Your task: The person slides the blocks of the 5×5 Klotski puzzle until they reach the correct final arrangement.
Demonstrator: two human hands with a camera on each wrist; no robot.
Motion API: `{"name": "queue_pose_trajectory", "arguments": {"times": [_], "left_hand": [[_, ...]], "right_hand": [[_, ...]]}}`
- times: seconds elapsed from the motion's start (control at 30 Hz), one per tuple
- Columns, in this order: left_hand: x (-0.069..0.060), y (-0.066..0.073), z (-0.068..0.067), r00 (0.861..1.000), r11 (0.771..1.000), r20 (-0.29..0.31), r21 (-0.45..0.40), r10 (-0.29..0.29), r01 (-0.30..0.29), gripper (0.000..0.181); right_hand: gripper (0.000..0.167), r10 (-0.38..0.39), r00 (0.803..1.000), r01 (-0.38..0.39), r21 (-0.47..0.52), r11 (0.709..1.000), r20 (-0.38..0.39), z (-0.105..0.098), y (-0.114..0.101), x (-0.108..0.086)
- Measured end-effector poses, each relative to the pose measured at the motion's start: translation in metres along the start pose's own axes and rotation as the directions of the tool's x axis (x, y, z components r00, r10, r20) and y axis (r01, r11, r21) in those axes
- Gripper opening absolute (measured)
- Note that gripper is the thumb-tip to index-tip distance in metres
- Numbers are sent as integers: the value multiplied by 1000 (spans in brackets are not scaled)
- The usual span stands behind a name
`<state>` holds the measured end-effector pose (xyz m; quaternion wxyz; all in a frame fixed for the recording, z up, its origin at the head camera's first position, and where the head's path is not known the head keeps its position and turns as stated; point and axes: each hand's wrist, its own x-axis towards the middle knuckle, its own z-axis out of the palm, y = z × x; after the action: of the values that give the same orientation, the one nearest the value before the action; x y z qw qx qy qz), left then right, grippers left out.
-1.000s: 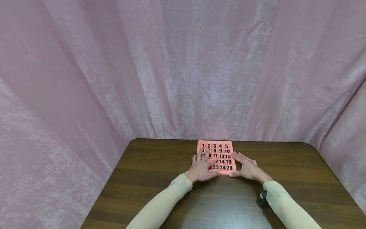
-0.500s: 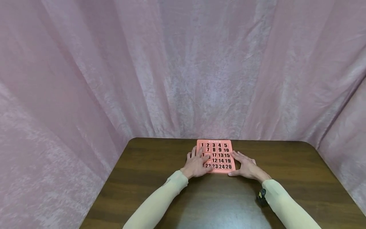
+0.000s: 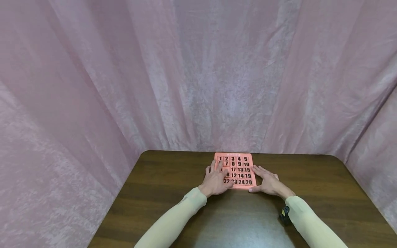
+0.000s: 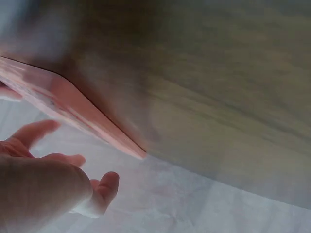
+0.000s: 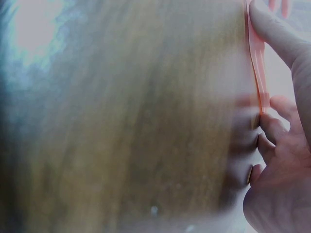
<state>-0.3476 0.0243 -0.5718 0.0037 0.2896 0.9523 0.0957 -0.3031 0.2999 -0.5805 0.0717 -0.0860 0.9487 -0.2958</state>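
Note:
A pink number sliding puzzle lies flat at the far edge of the table, its dark-numbered tiles set in rows. My left hand rests over the puzzle's left side with its fingers spread, hiding several tiles. One finger touches the tile marked 18; a blank pink slot shows just above that tile. At the near right corner, my right hand holds the frame, fingers along the right edge and thumb at the near edge. The right wrist view shows the thumb against the puzzle's side.
A brown wooden table extends around the puzzle. Pink velvet curtains hang directly behind its far edge and on both sides. A small black device sits at the right wrist.
The left hand has shifted left on the puzzle, uncovering more of the lower tiles. Tile 18 has slid down one row, leaving its former slot blank. The right hand stays in place.

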Motion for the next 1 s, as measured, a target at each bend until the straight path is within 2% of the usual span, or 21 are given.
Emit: {"name": "queue_pose_trajectory", "arguments": {"times": [0.2,0.37,0.5,0.67,0.8,1.0], "left_hand": [[12,8,5,996,999,88,-36,-15,18,69],[21,9,7,993,999,113,-32,-35,39,68],[21,6,5,993,999,112,-16,-40,42,67],[17,-1,3,996,999,82,-1,-39,39,66],[16,0,3,998,1000,64,-2,-26,27,69],[17,5,5,995,1000,101,-22,-6,8,72]], "right_hand": [[115,1,1000,0,-7,1000,8,1,0,1],[114,-14,1000,14,-11,1000,-14,-1,-1,2],[114,-3,1000,2,-13,1000,-7,-2,0,0],[115,7,1000,-7,-4,1000,-1,-2,1,-2],[116,6,1000,-6,-7,1000,-5,-2,2,-2],[115,-7,1000,7,-15,1000,-4,-2,-1,1]]}}
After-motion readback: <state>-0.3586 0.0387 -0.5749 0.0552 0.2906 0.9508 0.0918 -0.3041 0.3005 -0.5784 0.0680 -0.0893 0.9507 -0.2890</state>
